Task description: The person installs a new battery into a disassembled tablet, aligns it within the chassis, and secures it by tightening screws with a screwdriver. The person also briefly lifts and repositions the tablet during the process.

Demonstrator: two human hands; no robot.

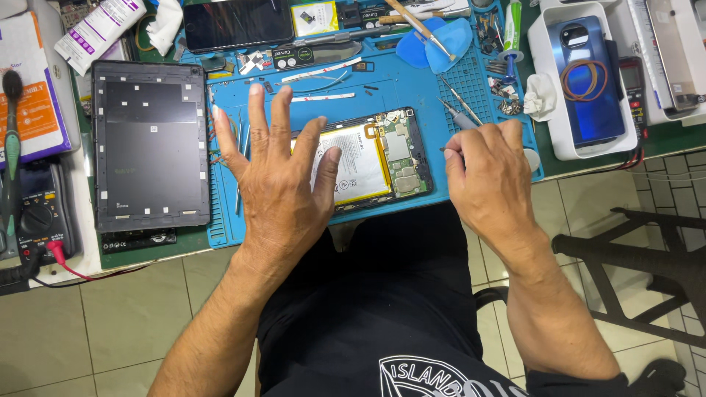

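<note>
The opened tablet (368,158) lies on the blue mat (412,88) at the worktop's near edge. The left hand (276,173), fingers spread and released, hovers over its battery (357,165). The right hand (489,176) grips a screwdriver (460,117). Best to steady the tablet flat and work gently beside the battery.

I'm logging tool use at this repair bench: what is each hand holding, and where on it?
The right hand grips a slim grey metal-tipped screwdriver around its handle. The left hand holds nothing; it rests spread on the opened tablet.
</note>
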